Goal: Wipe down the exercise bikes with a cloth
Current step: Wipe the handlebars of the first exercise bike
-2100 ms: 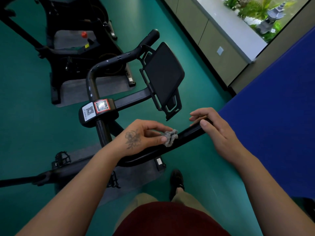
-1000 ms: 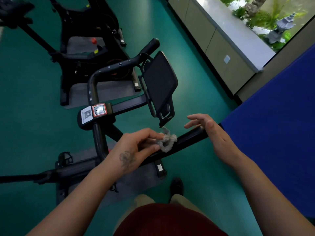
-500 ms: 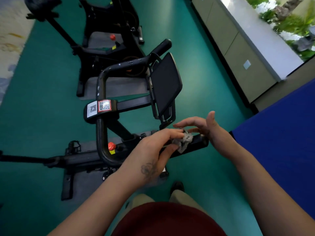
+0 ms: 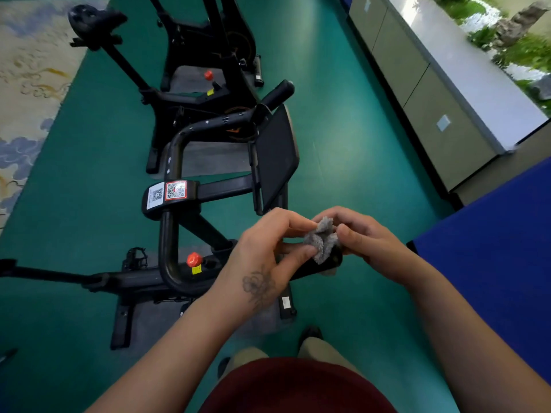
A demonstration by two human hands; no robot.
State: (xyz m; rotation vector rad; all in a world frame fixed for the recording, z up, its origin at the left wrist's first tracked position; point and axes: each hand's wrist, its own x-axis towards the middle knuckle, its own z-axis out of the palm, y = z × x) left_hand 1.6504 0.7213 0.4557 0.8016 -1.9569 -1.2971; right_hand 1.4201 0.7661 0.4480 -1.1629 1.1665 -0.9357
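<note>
Bare forearms; flower tattoo (image 4: 258, 286) on left hand (image 4: 268, 257); maroon shirt (image 4: 298, 389); khaki trousers (image 4: 316, 348).

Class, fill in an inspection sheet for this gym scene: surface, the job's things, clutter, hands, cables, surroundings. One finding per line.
Surface: green floor; grey mats under the bikes.
Job's things: small grey cloth, bunched, held above the end of the near bike's handlebar; far bike beyond it.
Clutter: nothing seen.
Hands: left hand and right hand both pinch the cloth.
Cables: nothing seen.
Surroundings: patterned rug at left; cabinets under a window ledge at right; blue panel at right; QR stickers and a red knob on the near bike.
</note>
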